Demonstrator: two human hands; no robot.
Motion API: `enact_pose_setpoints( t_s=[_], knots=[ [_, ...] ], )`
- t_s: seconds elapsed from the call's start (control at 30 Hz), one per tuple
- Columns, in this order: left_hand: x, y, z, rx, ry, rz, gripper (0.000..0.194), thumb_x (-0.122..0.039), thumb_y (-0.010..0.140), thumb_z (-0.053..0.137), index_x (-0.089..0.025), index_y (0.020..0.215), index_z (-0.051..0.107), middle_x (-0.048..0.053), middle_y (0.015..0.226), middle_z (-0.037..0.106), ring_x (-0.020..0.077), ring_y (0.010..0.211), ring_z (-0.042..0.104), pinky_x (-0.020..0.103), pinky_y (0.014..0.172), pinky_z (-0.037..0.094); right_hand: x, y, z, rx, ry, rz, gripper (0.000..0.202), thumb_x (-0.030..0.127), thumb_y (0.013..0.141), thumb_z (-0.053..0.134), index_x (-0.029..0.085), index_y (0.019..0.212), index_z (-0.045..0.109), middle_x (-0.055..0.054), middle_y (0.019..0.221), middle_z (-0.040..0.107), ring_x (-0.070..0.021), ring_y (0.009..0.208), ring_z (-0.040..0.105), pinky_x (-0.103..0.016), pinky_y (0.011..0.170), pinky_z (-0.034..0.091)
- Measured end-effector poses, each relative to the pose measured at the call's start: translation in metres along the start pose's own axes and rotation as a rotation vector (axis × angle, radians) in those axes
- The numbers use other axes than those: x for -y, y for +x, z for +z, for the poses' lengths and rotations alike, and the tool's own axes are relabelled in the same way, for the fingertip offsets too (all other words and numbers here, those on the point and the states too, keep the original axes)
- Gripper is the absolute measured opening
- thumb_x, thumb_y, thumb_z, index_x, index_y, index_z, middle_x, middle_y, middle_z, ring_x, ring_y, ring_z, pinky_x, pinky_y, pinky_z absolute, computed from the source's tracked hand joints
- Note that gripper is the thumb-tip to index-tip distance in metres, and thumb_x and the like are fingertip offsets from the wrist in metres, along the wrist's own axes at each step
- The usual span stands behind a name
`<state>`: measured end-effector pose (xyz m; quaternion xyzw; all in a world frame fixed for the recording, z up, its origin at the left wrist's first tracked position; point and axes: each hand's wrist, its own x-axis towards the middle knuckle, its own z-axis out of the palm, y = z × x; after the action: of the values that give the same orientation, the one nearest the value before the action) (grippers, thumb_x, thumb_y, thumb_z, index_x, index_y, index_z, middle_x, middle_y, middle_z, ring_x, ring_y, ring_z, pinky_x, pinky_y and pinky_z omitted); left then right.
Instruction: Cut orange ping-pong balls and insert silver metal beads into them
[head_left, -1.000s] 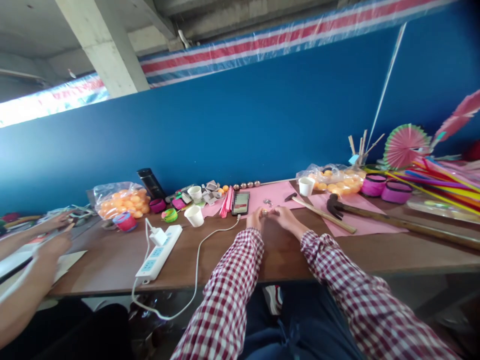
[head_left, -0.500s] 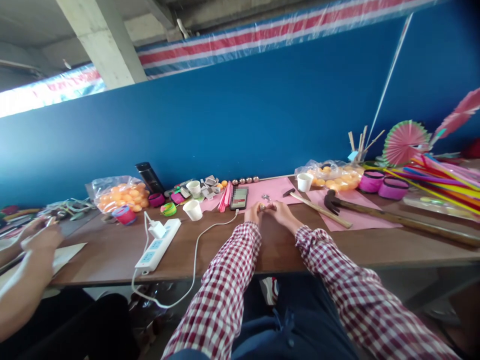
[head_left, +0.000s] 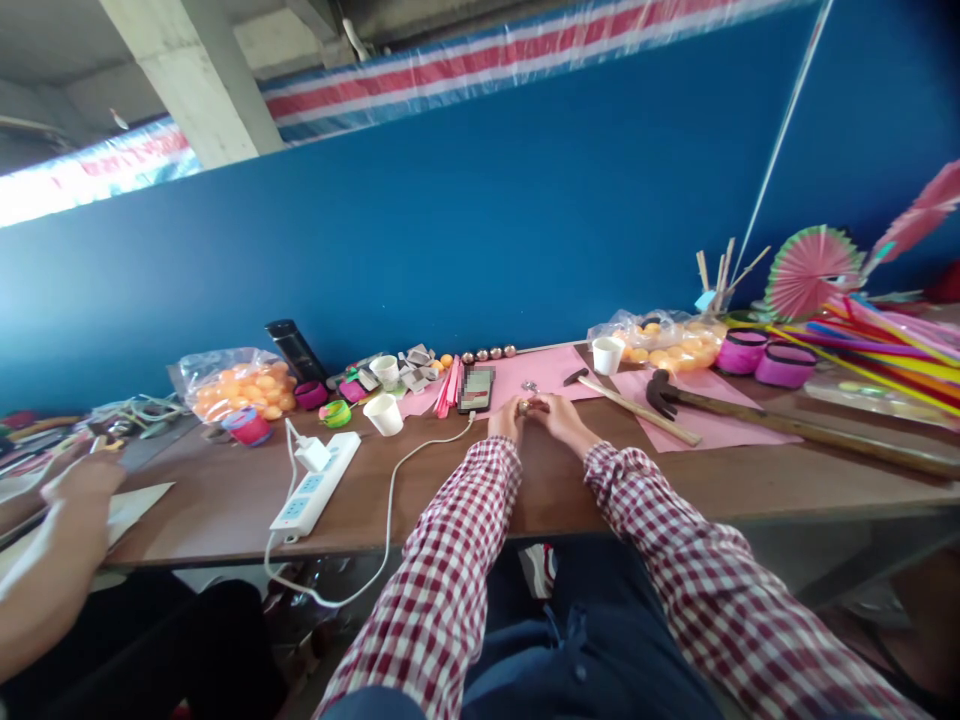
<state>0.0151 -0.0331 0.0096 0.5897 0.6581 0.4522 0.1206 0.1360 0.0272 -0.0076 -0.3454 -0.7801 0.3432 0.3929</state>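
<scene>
My left hand and my right hand meet just above the table's near-middle part, fingertips close together. Between them is a small shiny piece, too small to name. Both hands are closed, with fingers bent around it and partly hiding it. Right beyond the fingertips, a little heap of small metal bits lies on a pink sheet. A phone with a cable plugged in is just left of my left hand. A small hammer lies to the right of my right hand.
A claw hammer stretches along the right side. White paper cups, a power strip, bags of orange balls and several steel balls stand about. At left, another person's hand works at the same table.
My hands remain together around the small piece, with the right fingers slightly closer to the left ones. The view has shifted slightly.
</scene>
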Motion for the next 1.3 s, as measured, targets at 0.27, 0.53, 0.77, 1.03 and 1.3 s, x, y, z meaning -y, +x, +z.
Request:
enact_pose_setpoints(
  t_s=[0.27,0.53,0.77,1.03,1.3],
  knots=[
    [0.008,0.001,0.001,0.044,-0.147,0.093,0.038,-0.005,0.066,0.053,-0.019,0.100,0.057,0.002,0.088,0.064,0.0130,0.077,0.059,0.025,0.072,0.048,0.006,0.000,0.000,-0.053,0.038,-0.052,0.028,0.033,0.076,0.054,0.021,0.099,0.063,-0.005,0.097,0.066,-0.0201,0.087,0.060,-0.030,0.078,0.044],
    [0.009,0.003,-0.002,-0.009,-0.240,-0.009,0.021,-0.023,0.076,0.050,-0.016,0.093,0.061,0.007,0.090,0.065,0.0157,0.083,0.060,0.029,0.078,0.047,0.013,-0.002,-0.004,-0.036,0.036,-0.075,0.027,0.027,0.079,0.048,0.020,0.102,0.062,-0.006,0.099,0.065,-0.0205,0.093,0.058,-0.033,0.083,0.043],
    [0.021,0.009,0.005,-0.068,-0.239,-0.083,0.024,-0.023,0.074,0.055,-0.013,0.095,0.058,0.011,0.095,0.063,0.0175,0.087,0.059,0.032,0.079,0.046,0.018,-0.007,0.000,-0.009,-0.020,-0.125,0.033,0.025,0.073,0.055,0.020,0.105,0.058,-0.008,0.103,0.062,-0.0200,0.089,0.059,-0.031,0.081,0.044],
    [0.022,0.007,0.013,-0.041,-0.233,-0.098,0.026,-0.028,0.074,0.056,-0.014,0.096,0.058,0.009,0.091,0.064,0.0170,0.084,0.060,0.032,0.078,0.047,0.016,-0.010,0.001,-0.077,-0.263,-0.138,0.034,0.023,0.072,0.055,0.020,0.106,0.054,-0.008,0.101,0.059,-0.0188,0.087,0.057,-0.029,0.076,0.044],
    [0.011,0.005,0.004,0.009,-0.175,-0.099,0.030,-0.036,0.077,0.050,-0.014,0.096,0.060,0.009,0.090,0.066,0.0197,0.086,0.060,0.033,0.080,0.045,0.020,-0.011,0.002,-0.089,-0.246,-0.191,0.027,0.024,0.076,0.050,0.021,0.103,0.054,-0.006,0.096,0.061,-0.0156,0.079,0.058,-0.027,0.071,0.044]
  ],
)
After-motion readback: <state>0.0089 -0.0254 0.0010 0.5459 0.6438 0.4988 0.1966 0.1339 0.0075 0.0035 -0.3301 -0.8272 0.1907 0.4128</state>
